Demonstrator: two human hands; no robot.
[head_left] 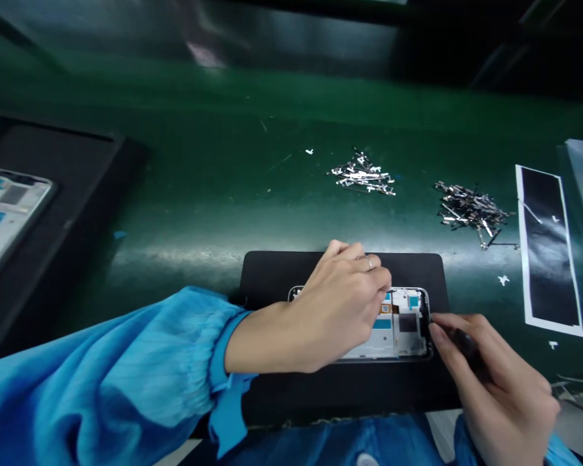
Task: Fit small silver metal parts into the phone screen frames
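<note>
A phone frame [404, 323] lies face down on a black mat [272, 275], its white inner plate and blue and orange parts showing. My left hand [335, 317] rests on top of the frame with its fingers curled and pinched together over the middle; what they pinch is too small to name. My right hand [490, 382] is at the frame's right edge, fingers closed around a thin dark tool [461, 343] whose tip touches that edge.
Two heaps of small metal parts [362, 175] [469, 210] lie on the green table beyond the mat. A black strip on white backing [548, 249] sits at the right. A black tray [53, 213] at the left holds another phone frame [4, 213].
</note>
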